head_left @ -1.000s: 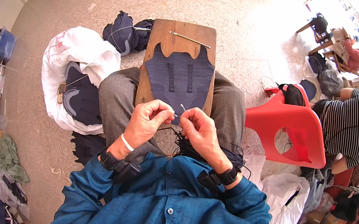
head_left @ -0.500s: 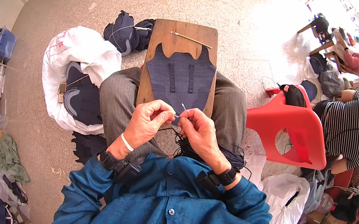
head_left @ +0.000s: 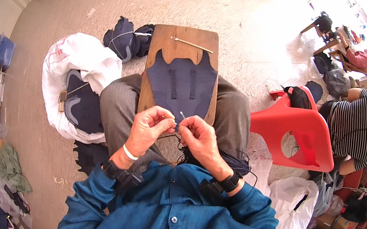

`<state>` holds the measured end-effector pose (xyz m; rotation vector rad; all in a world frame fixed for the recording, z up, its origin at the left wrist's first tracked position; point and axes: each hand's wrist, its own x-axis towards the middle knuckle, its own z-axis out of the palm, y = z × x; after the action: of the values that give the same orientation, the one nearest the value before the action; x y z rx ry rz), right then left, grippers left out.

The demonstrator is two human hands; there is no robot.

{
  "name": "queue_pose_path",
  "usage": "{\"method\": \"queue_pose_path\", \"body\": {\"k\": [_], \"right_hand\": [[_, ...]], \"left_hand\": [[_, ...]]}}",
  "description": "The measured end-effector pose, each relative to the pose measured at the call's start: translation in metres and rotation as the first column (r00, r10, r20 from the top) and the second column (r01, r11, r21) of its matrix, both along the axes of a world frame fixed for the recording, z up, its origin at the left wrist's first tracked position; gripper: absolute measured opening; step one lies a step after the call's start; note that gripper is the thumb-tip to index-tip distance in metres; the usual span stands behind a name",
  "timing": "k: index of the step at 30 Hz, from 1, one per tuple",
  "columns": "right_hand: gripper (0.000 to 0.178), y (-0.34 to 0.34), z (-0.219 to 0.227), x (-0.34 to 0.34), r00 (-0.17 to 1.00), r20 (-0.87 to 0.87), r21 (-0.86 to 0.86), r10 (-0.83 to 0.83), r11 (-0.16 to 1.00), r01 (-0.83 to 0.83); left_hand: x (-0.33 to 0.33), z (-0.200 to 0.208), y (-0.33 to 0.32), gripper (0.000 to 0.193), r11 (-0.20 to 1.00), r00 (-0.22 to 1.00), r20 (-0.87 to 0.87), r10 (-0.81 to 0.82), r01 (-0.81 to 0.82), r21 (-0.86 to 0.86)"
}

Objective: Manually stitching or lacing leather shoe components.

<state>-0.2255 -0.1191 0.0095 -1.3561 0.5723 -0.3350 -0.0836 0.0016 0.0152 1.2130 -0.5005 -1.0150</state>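
My left hand (head_left: 148,128) and my right hand (head_left: 201,139) nearly meet above the near edge of a wooden board (head_left: 186,36) across my lap. A thin silver needle-like tool (head_left: 182,114) pokes up from the pinched fingers of my right hand. Thumb and index finger of my left hand are pressed together too; what they hold is too small to make out. Flat on the board lies a dark navy fabric piece (head_left: 181,83) with two black strips. Beyond it rests a thin pale rod (head_left: 192,45).
Black cord (head_left: 233,163) lies bunched by my right thigh. At left, a white sack (head_left: 83,50) holds dark cut pieces (head_left: 84,106), near a tied dark bundle (head_left: 123,40). A red plastic chair (head_left: 296,127) stands at right, beside a person in a striped top (head_left: 359,128).
My view has shifted slightly, so the board sits a little lower. Both hands keep their pinch close together; the silver tool in my right hand has tilted slightly.
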Motion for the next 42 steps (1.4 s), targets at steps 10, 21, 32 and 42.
{"method": "queue_pose_path", "body": {"k": [10, 21, 32, 42], "right_hand": [[0.02, -0.041, 0.052, -0.013, 0.967, 0.14, 0.033, -0.214, 0.977, 0.212], [0.022, -0.14, 0.121, -0.045, 0.846, 0.296, -0.044, -0.443, 0.879, 0.475], [0.021, -0.179, 0.155, -0.061, 0.788, 0.338, -0.258, -0.514, 0.755, 0.603], [0.025, -0.135, -0.004, 0.0, 0.99, -0.062, -0.411, -0.124, 0.908, 0.088]], "left_hand": [[0.032, 0.042, -0.008, 0.012, 0.993, 0.986, -0.12, 0.113, -0.115, -0.004], [0.143, 0.098, -0.013, 0.022, 0.931, 0.95, 0.069, 0.303, -0.28, -0.232], [0.146, 0.123, 0.009, 0.014, 0.932, 0.957, 0.051, 0.284, -0.263, -0.249], [0.086, -0.006, -0.05, 0.007, 0.971, 0.639, 0.757, -0.133, -0.067, 0.228]]}}
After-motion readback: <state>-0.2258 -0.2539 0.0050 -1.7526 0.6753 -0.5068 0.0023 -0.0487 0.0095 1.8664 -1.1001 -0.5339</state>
